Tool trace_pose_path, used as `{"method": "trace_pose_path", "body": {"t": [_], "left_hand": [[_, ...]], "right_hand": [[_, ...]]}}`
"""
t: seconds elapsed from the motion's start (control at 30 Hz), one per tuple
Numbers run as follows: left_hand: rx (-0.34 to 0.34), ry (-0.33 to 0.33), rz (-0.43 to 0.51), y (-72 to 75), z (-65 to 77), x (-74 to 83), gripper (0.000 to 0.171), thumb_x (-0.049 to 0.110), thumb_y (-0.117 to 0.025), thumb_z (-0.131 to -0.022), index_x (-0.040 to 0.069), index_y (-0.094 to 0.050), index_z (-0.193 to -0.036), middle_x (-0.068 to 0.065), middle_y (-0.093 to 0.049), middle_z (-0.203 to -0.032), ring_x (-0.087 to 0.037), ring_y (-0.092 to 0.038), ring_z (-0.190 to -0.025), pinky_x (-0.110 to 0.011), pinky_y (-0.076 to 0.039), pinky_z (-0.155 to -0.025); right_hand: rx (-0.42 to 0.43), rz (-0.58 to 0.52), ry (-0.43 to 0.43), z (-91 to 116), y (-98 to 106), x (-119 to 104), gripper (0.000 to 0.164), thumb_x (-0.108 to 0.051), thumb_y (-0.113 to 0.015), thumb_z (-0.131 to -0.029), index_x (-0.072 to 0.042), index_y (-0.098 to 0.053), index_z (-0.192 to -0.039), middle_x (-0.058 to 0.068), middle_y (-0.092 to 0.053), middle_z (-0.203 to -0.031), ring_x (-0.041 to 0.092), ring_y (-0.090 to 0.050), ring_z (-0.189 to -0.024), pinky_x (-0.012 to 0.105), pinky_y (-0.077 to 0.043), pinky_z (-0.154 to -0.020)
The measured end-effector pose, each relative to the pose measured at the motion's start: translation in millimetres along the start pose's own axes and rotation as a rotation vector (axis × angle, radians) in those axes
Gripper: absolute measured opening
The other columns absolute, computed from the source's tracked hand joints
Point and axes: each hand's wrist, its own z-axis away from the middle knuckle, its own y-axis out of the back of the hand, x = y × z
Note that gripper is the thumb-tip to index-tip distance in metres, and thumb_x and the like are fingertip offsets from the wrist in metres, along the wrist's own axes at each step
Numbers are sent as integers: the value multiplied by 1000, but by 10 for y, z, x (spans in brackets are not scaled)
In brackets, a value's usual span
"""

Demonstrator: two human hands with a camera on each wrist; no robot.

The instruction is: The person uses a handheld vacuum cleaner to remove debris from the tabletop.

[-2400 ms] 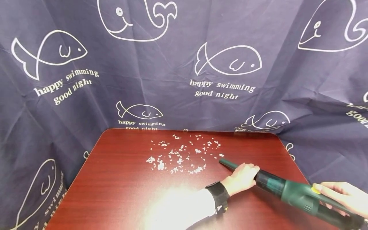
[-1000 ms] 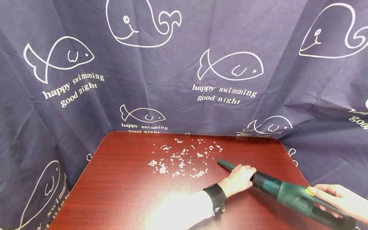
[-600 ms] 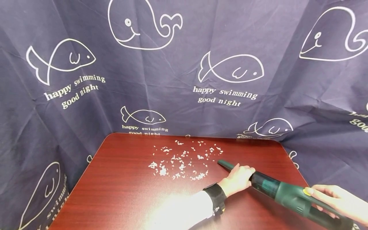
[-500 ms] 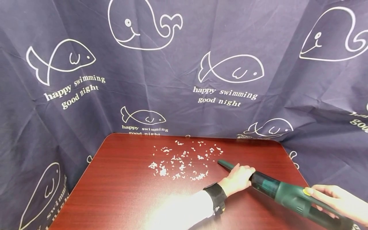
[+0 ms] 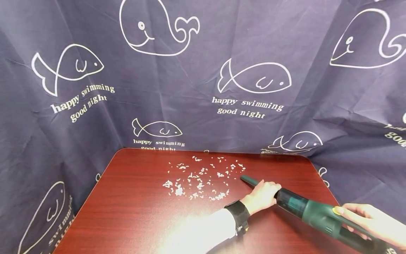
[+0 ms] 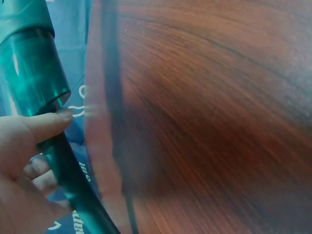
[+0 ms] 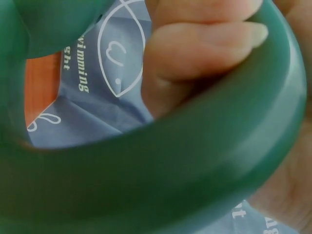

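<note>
A green handheld vacuum cleaner (image 5: 320, 215) slants across the right of the table, its narrow nozzle (image 5: 248, 180) pointing left toward scattered white paper scraps (image 5: 200, 176). My left hand (image 5: 262, 197) grips the nozzle just ahead of the clear dust cup (image 5: 293, 204); in the left wrist view its thumb and fingers wrap the dark green tube (image 6: 73, 175). My right hand (image 5: 371, 218) holds the loop handle (image 7: 204, 151), with the thumb on the yellow button (image 5: 336, 211). Fingers (image 7: 204, 48) curl round the handle in the right wrist view. The nozzle tip is just right of the nearest scraps.
The reddish-brown table (image 5: 127, 211) has rounded far corners. Behind and beside it hangs a dark blue-grey curtain (image 5: 196, 77) with white fish and whale drawings. A black band (image 5: 238, 217) circles my left wrist, and bright glare lies near the white sleeve (image 5: 203, 233).
The head view has tilted up slightly, so the table and scraps sit lower. Both hands keep their hold on the vacuum cleaner, which has shifted slightly left in view. The scraps look much the same.
</note>
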Motion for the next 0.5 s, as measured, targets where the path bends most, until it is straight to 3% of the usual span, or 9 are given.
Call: {"method": "trace_pose_path", "body": {"t": [0.5], "left_hand": [[22,-23,9,-21,-40,-47,30,29,-84,-86,23,-67,-110,10,-73,-104,-1,-68,-103,-34,-48,-105]], "right_hand": [[-13,-23,-25,-31,17,27,31,-14,-36,-113,-15,-66,-102,4,-63,-72,9,-53,-50,31,-44,-47]]}}
